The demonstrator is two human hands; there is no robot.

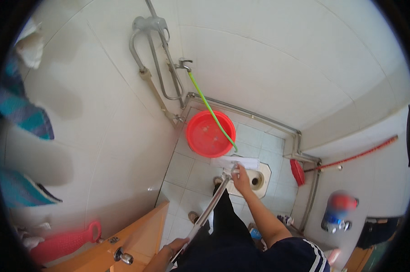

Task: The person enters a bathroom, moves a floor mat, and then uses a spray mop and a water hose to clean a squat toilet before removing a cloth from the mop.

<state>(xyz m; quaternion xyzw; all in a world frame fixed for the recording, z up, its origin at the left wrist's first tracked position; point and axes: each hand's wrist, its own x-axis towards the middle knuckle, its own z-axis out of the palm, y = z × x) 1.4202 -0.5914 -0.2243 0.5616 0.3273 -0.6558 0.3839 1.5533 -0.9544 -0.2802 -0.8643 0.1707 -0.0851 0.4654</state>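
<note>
A flat mop with a long metal pole (210,205) slants across in front of my body. My left hand (178,245) grips the pole low in the view, close to my hip. At the other end, my right hand (240,178) holds the mop by its joint, just behind the white rectangular mop head (247,162). The head is raised towards me and partly covers the white squat toilet (264,175). Just beyond the mop head sits a red plastic basin (208,134) on the tiled floor. A green hose (205,98) hangs from the wall tap (183,64) and crosses the basin.
A wooden door (147,234) with a round metal knob (123,255) stands at lower left. Pipes (252,115) run along the wall base. A red-handled brush or broom (354,158) leans at right. Striped cloths (24,112) hang at left, above a pink plastic item (67,241).
</note>
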